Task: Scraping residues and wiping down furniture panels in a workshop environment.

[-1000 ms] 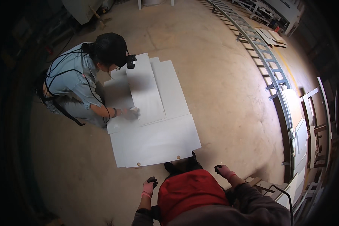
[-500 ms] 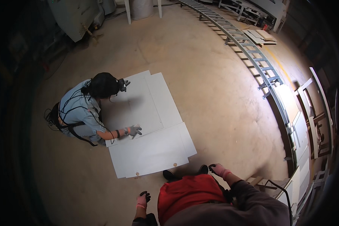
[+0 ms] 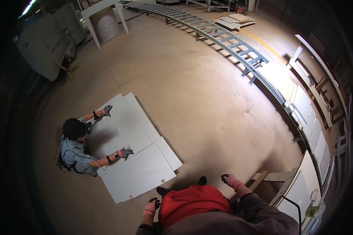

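My left hand (image 3: pixel 150 206), in a pink glove with dark fingertips, hangs beside the red apron (image 3: pixel 194 203) I wear. Its fingers are loosely bent, with nothing visible in them. My right hand (image 3: pixel 231 181), gloved alike, is held out at the apron's other side, fingers slightly curled and no object showing. Neither touches anything. Ahead and to the left, large white panels (image 3: pixel 139 176) lie on the floor, partly overlapping. Two small round brownish pieces sit by the near edge. A co-worker crouches at the panels' left side, both grey-gloved hands (image 3: pixel 125 152) on them.
A roller conveyor (image 3: pixel 219 37) curves from the far side down the right, with boards (image 3: pixel 308 105) along its near end. Wooden pieces and leaning boards (image 3: pixel 302 176) stand close to my right. At the far left are a machine (image 3: pixel 47 47) and a white table (image 3: pixel 100 8).
The view has turned rightward, so the panels and co-worker appear farther left and lower. The co-worker's far arm now reaches across the panel. My hands stay empty at my sides.
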`<state>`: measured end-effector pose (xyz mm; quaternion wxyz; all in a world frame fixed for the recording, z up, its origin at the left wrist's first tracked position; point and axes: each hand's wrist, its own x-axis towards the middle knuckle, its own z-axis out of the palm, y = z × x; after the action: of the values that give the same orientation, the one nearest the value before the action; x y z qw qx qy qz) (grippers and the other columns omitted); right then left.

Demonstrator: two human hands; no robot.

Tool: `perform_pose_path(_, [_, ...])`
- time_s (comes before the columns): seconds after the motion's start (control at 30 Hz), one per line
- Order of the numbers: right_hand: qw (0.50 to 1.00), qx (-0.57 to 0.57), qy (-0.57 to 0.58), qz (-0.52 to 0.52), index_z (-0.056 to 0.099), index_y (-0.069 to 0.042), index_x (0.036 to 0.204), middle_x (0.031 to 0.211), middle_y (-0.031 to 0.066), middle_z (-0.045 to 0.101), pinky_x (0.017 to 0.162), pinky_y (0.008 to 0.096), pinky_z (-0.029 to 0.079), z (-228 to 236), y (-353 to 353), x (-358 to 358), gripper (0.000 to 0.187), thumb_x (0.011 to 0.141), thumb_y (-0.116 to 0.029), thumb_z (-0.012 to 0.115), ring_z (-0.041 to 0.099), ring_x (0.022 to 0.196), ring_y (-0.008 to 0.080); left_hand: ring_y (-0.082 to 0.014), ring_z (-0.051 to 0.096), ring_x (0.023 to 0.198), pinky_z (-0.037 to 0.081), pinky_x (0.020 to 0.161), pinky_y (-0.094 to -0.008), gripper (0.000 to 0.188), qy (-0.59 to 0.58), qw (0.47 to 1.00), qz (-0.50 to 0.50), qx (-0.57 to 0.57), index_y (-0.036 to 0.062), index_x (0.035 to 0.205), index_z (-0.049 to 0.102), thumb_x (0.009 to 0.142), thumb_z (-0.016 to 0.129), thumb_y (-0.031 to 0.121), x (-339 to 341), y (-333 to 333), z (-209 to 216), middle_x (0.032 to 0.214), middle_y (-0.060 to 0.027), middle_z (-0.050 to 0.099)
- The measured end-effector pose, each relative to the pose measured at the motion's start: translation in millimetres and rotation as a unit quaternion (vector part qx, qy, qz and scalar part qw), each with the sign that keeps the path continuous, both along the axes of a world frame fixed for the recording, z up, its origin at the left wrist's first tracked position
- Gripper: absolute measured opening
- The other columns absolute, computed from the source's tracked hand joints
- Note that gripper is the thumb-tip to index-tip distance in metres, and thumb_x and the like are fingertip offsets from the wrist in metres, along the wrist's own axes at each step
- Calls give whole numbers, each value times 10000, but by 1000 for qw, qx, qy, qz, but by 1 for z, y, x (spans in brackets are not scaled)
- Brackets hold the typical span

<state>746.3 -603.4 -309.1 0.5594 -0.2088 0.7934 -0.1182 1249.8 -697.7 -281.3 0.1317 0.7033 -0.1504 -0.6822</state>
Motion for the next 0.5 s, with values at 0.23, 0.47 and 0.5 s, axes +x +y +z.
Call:
perform_pose_path(0.23, [986, 21, 72, -152, 655, -39, 964, 889, 154, 665, 792, 389, 484, -1, 109, -144, 371, 820, -331, 477, 635, 856, 306, -271, 649, 753, 543, 622, -351, 285, -52, 979, -190, -49, 14, 1119, 567, 867, 513, 137, -194, -50, -22, 935, -169, 649])
perform_pose_path(0.47, [970, -1, 78, -232, 609, -56, 1017, 966, 171, 639, 786, 404, 465, 119, 171, -219, 374, 841, -352, 465, 609, 885, 328, -260, 643, 699, 518, 552, -325, 290, 12, 942, -336, -13, 30, 1142, 545, 865, 500, 104, -408, -100, -15, 899, -146, 654])
perform_pose_path(0.5, [968, -5, 67, -243, 592, -58, 1036, 976, 177, 628, 802, 405, 460, 127, 184, -229, 359, 848, -328, 449, 600, 907, 332, -264, 641, 709, 532, 575, -348, 284, 11, 925, -380, -24, 25, 1132, 551, 860, 491, 81, -441, -98, -13, 907, -152, 647])
